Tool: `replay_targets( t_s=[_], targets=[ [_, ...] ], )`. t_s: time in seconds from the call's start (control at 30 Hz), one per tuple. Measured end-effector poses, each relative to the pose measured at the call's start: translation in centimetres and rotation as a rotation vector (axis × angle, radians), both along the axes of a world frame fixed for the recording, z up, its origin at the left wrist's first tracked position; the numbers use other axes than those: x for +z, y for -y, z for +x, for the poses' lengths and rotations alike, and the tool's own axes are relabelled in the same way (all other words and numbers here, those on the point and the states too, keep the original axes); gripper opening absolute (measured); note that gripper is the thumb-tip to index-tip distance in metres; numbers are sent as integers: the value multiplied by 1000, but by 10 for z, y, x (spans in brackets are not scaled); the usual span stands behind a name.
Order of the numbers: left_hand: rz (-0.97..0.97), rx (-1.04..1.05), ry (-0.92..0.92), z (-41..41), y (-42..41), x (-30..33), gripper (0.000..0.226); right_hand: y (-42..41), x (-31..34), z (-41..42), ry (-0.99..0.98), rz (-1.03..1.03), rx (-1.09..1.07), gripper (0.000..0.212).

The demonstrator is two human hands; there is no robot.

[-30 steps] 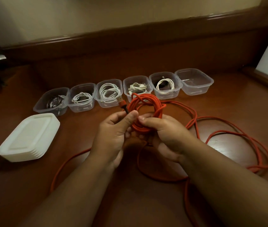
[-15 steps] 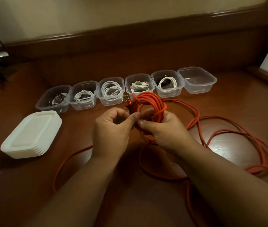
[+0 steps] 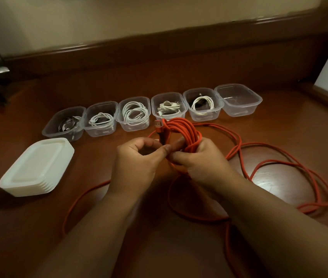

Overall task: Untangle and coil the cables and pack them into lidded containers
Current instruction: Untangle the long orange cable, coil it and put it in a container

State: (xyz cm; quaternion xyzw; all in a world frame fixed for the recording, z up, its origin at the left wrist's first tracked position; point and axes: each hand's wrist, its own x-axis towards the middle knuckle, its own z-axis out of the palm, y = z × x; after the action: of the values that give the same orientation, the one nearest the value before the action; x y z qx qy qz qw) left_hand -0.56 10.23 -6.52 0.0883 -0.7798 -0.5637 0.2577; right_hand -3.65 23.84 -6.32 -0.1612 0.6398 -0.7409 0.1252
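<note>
Coiling the orange cable (image 3: 181, 129) is the step in hand: its gathered loops stand just above the surface (image 3: 209, 77), in front of the row of containers. The right hand (image 3: 199, 161) has its fingers curled round the bundle, and the left hand (image 3: 137, 163) pinches a strand beside the plug end (image 3: 158, 125).

Much cable lies loose to the right and near the forearms, in crossing loops; a pull could draw these into a knot or drag them against the nearest containers. The bundle looks bulky for the empty container (image 3: 239, 101) at the far right, so it may spring out.

The cable seems braided and matte; the tubs are thin clear plastic with rounded corners, five holding white cables. The lids (image 3: 37, 167) sit stacked, milky and ridged.
</note>
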Motion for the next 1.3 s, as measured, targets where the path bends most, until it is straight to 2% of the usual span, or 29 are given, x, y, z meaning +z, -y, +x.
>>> replay_targets(
  t_s=[0.1,0.17,0.37,0.57,0.77,0.9,1.13,1.23,1.3],
  targets=[
    [78,-12,40,-2,0,-3,13,1,-1,-3,-158,123,-65,4],
    [75,-3,48,-2,0,-4,13,0,-1,-3,-234,213,-115,9],
    [-255,72,16,4,-4,1,22,-3,-2,-4,-372,377,-154,21],
    [-265,67,80,3,-1,0,19,-1,-3,-2,-537,480,-192,38],
    [-211,22,173,0,2,-2,23,-3,-6,-3,-714,542,-284,20],
    [-247,64,70,5,-1,4,22,-2,-3,-2,-898,562,-289,15],
    [-138,35,124,4,-4,6,19,-6,0,-3,-937,553,-230,21],
    [-78,-33,166,1,-5,-2,15,-11,3,-7,-899,563,-294,17],
    [-39,-97,200,1,-8,-4,16,-15,5,-11,-800,544,-365,13]
  ],
)
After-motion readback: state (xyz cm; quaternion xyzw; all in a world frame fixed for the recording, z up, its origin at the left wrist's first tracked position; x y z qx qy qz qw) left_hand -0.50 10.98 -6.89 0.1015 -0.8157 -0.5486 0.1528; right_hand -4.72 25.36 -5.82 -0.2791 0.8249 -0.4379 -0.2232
